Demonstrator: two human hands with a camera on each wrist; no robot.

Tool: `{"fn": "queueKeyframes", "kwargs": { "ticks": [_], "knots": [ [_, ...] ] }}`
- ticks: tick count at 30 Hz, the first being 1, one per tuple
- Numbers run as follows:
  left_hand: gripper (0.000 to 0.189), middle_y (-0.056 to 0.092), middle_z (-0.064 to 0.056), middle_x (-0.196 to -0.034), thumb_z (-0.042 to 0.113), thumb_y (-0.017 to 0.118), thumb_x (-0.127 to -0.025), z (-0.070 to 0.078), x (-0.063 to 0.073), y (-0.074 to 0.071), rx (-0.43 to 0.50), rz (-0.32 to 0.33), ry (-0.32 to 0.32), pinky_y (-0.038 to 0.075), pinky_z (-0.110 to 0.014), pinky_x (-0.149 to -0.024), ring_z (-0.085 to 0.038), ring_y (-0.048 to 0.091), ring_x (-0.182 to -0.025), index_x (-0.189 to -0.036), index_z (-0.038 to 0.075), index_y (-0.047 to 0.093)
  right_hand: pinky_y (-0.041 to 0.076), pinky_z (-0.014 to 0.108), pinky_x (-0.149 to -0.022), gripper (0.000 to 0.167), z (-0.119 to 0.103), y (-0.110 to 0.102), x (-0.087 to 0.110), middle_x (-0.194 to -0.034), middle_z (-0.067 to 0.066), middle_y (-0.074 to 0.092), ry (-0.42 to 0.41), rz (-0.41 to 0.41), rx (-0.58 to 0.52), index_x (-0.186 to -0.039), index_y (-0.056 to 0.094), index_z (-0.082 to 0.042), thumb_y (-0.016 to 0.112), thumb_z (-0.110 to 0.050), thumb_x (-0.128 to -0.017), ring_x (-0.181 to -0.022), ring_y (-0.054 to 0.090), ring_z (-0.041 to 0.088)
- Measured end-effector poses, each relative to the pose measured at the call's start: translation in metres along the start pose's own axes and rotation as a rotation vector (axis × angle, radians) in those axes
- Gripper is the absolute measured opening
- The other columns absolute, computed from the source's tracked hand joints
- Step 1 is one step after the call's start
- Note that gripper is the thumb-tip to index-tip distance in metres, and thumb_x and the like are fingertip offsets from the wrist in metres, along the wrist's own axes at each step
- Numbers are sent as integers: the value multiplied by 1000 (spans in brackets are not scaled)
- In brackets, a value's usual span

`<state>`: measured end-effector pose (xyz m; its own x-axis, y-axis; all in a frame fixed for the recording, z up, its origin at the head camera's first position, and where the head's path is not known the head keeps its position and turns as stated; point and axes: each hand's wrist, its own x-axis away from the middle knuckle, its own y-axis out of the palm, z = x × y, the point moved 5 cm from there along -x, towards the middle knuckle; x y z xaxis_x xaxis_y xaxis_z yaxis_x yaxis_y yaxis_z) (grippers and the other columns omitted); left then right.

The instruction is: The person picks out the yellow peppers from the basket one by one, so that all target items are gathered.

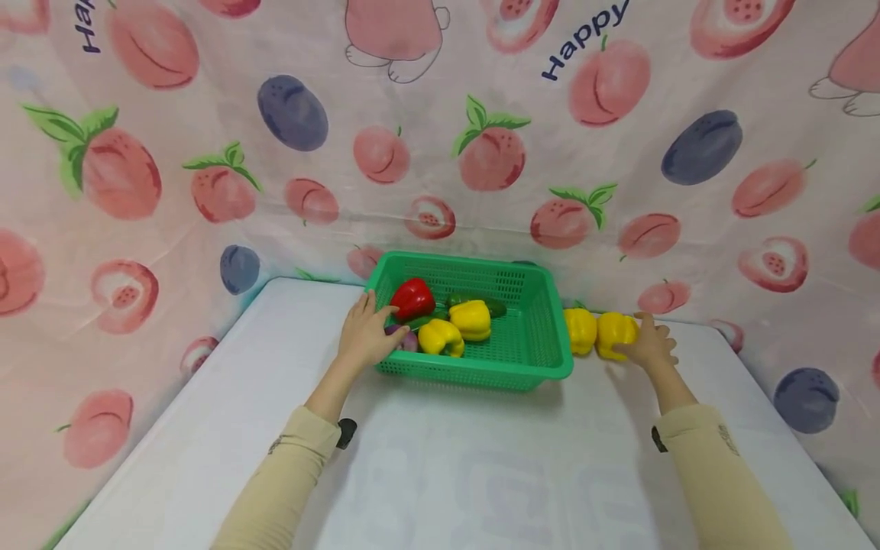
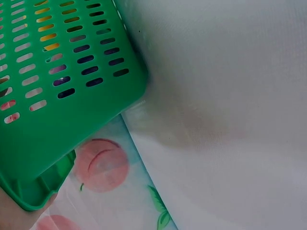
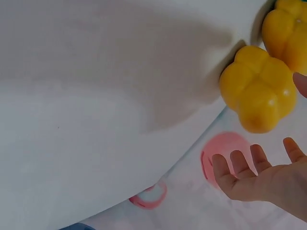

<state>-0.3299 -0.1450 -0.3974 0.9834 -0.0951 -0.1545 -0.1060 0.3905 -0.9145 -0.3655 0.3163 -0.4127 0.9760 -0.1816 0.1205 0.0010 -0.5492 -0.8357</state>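
A green plastic basket [image 1: 447,372] stands on the white table. In the head view my left hand [image 1: 366,332] holds its left rim, with thumb and a finger reaching inside; in the left wrist view only a little of this hand [image 2: 12,213] shows beside the rim. Inside lie a red bell pepper [image 1: 413,299], two yellow bell peppers [image 1: 470,320], a purple vegetable [image 1: 407,340] partly hidden, and green cucumber-like pieces [image 1: 496,307]. Right of the basket, two more yellow bell peppers stand side by side. My right hand [image 1: 651,344], fingers spread, is at the outer pepper [image 3: 259,88].
A fruit-print cloth [image 1: 426,176] hangs behind and at both sides of the white table [image 1: 440,466]. The table's back edge runs close behind the basket and the loose peppers.
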Motion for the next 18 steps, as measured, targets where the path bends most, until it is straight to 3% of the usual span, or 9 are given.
{"fn": "queueKeyframes", "kwargs": {
  "ticks": [11,18],
  "knots": [
    [56,19,-29,-152,45,51,-92,1,2,0,-3,0,6,15,-53,-118,-42,12,-144,-134,7,52,25,75,-95,74,-10,1,12,-138,45,16,-47,105,-126,-143,14,2,58,-24,-90,-122,20,63],
    [59,18,-29,-153,49,49,-92,3,0,2,0,-4,1,14,-52,-118,-42,12,-144,-134,8,51,30,76,-88,69,-21,-2,19,-135,46,19,-159,94,-45,-141,20,2,58,-24,-90,-116,25,63]
  ]
}}
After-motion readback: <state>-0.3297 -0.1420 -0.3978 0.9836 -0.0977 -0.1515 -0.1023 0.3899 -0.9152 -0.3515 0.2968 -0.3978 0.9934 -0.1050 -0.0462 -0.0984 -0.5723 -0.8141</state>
